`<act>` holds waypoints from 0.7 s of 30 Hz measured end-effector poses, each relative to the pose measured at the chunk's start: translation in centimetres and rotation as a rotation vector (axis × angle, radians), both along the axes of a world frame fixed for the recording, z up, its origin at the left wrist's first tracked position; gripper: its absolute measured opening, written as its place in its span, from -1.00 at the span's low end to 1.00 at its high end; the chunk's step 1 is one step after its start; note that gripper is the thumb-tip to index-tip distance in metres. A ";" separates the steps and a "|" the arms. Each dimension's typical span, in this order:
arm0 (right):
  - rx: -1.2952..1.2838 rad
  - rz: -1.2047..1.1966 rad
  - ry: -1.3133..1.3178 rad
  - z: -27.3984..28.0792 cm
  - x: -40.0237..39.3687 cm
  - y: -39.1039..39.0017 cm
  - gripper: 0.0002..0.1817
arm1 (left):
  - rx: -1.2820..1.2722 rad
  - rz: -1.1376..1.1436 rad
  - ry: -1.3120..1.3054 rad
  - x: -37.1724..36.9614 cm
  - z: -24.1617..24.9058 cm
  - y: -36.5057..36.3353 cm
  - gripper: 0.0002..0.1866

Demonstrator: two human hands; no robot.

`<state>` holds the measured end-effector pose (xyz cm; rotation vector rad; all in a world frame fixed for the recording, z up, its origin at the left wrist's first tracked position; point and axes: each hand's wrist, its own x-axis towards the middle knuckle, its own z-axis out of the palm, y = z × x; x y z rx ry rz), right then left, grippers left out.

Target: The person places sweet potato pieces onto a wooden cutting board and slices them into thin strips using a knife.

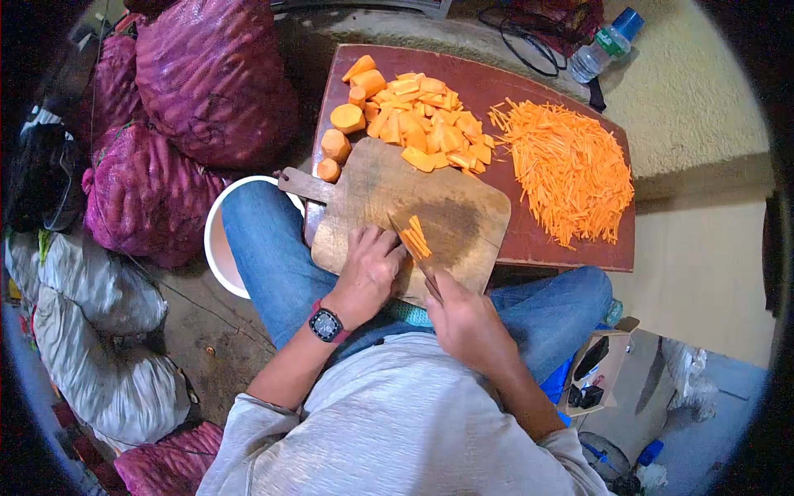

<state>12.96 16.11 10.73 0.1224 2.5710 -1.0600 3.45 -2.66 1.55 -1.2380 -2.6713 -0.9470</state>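
My right hand [463,318] is closed around the handle of a knife [417,256], its blade slanting up and left over the wooden cutting board [356,194]. Along the blade's right side lie a few thin carrot strips [418,237]. My left hand [372,269], with a watch on the wrist, presses down on the board just left of the blade. Its fingers are curled and hide whatever is under them. Beyond the board sits a pile of carrot slices [430,120], with several thicker carrot chunks [347,118] at its left. A heap of shredded carrot [571,169] lies farther right.
The board rests on a red-brown table [529,244] in front of my lap. A white bucket [217,256] stands by my left leg. Full purple mesh sacks [211,74] and white sacks [107,355] crowd the left. A water bottle [604,50] lies on the ledge at upper right.
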 end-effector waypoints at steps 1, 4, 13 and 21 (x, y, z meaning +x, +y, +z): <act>-0.008 0.016 0.063 -1.1 -0.7 -0.3 -0.71 | 0.003 -0.003 -0.001 0.0 0.2 0.1 -0.59; 0.016 0.030 0.097 -1.2 -1.9 -0.5 -0.70 | 0.007 0.013 -0.018 0.1 0.6 0.1 -0.59; -0.007 0.012 0.118 -1.6 -1.7 -0.7 -0.70 | 0.021 0.054 -0.021 0.1 0.4 0.2 -0.61; 0.000 0.034 0.037 -0.3 -0.1 0.0 -0.69 | 0.042 0.045 -0.045 -0.1 0.2 -0.2 -0.54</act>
